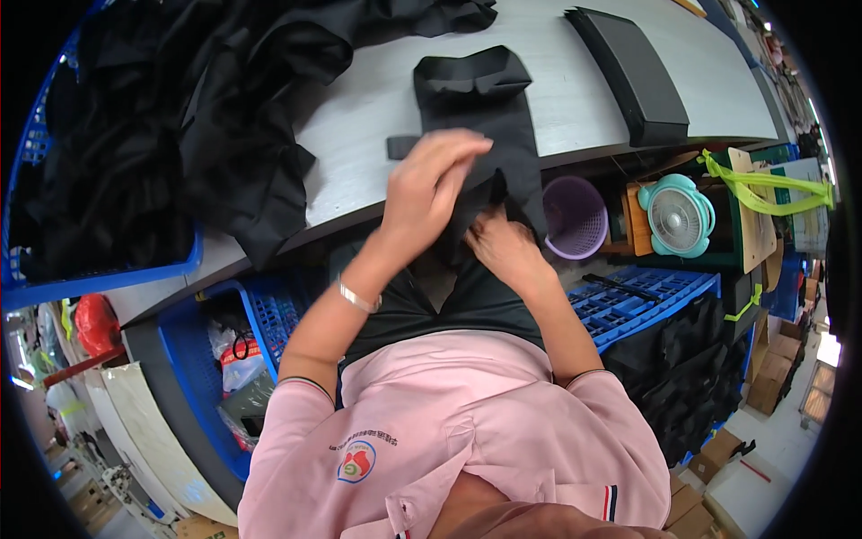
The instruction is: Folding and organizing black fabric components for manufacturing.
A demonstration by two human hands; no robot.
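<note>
head view, from the left: a blue basket [108, 286] is holding black cloth, and more of it is lying in a crumpled heap [242, 135] across the pale table [355, 166]. below, a blue crate [190, 359] is standing near our legs, with bagged things in it. next, our left hand [429, 184] is hovering at the black fabric piece [485, 117], blurred; its grip is apart, fingers reaching out, closing on nothing we are seeing, and we cannot tell whether it is touching the cloth. a small dark tab [400, 147] is poking out just beside it. the piece itself is lying before us, its far end folding up on the table, its near end hanging over the edge toward our lap. our right hand [505, 247] is bending in at that near end, fingertips partly hidden, so we cannot tell whether its grip is clamping the cloth. we are judging this to be a step of arranging the piece by hand; the next move is probably calling for a sure hold on the near end and a flat left palm. further right, a purple basket [575, 220], a black stack [639, 76] on the table and a turquoise fan [680, 216] are standing well apart from our left hand.
</note>
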